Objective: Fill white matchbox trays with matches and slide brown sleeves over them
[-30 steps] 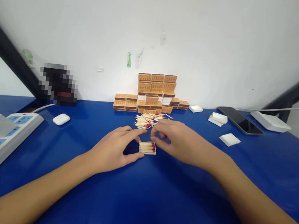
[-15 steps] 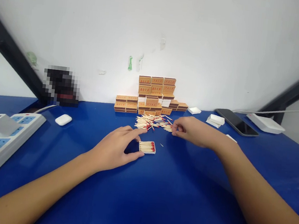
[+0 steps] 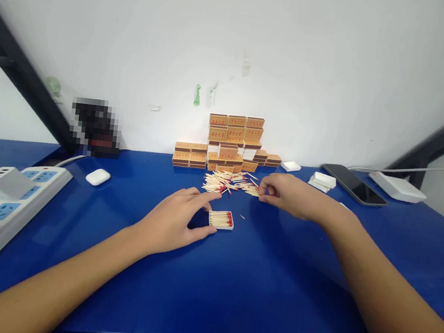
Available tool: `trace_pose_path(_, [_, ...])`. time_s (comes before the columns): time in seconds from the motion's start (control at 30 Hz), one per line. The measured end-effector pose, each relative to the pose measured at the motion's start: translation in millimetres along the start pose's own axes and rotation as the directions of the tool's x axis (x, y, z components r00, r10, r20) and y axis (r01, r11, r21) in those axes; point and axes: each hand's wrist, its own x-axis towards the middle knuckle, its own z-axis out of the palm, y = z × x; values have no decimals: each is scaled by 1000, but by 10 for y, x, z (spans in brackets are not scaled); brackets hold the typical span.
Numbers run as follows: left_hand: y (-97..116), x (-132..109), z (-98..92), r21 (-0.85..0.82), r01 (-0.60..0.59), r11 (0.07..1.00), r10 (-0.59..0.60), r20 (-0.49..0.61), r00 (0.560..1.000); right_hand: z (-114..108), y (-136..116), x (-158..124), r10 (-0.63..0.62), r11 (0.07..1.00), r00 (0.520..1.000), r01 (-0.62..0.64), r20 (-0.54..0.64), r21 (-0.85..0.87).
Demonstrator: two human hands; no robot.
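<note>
A small white matchbox tray filled with red-tipped matches lies on the blue table. Around its left end curves my left hand, with the thumb at the near edge and a finger at the far corner; the index finger stretches out above it. Beyond the tray, a loose pile of matchsticks spreads over the table. My right hand is at the pile's right end, thumb and fingertips pinched on matchsticks there; how many is hidden. One thin splinter lies just right of the tray.
Stacked matchboxes stand against the wall behind the pile. White empty trays lie to the right, near a phone and a white flat box. On the left are a white earphone case and a power strip.
The view has shifted slightly, moving everything a little to the right in the picture. Both hands keep nearly the same pose and place by the tray and pile.
</note>
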Motion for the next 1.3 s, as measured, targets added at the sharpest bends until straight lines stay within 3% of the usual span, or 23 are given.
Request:
trace_pose_path(0.2, [-8, 1, -3, 4, 18, 1000, -18, 13, 1000, -6, -38, -25, 4, 999, 1000, -5, 12, 33])
trace_pose_path(0.3, [-8, -3, -6, 2, 18, 1000, -18, 9, 1000, -24, -92, -64, -62, 994, 998, 61, 12, 86])
trace_pose_path(0.53, [-9, -5, 9, 2, 9, 1000, -9, -3, 1000, -3, -609, -214, -297, 918, 944, 324, -144, 230])
trace_pose_path(0.73, [-16, 1, 20, 21, 21, 1000, -21, 8, 1000, 137, -846, -279, -336, 928, 940, 341, -57, 150])
trace_pose_path(0.97, [-25, -7, 19, 20, 17, 1000, -17, 8, 1000, 213, -858, -250, -367, 908, 927, 374, -70, 187])
trace_pose_path(1.13, [-19, 3, 10, 5, 20, 1000, -20, -1, 1000, 63, -715, -218, -350, 908, 914, 385, -205, 164])
trace_pose_path(1.2, [-17, 5, 5, -5, 19, 1000, -19, -1, 1000, -38, -527, -177, -269, 946, 926, 306, -263, 108])
trace_pose_path(1.3, [-13, 3, -7, -7, 19, 1000, -19, 4, 1000, -182, -80, -108, -54, 998, 949, 60, -310, 10])
